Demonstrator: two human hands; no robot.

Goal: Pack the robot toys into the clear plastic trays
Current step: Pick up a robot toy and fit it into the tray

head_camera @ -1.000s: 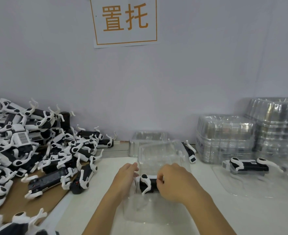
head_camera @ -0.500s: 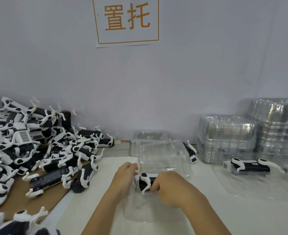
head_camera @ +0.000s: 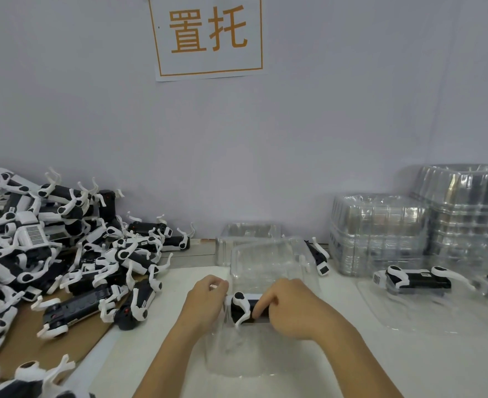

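Right hand point(head_camera: 291, 307) pinches a black-and-white robot toy point(head_camera: 244, 310) in the clear tray point(head_camera: 237, 354) (lid up); left hand point(head_camera: 208, 300), fingers curled, grips its left edge.

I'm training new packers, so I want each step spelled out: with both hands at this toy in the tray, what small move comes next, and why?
Probably press the robot toy down until it seats in the clear tray. The right hand curls over its black body, the left hand grips the tray's left edge, and a white leg sticks out in front.
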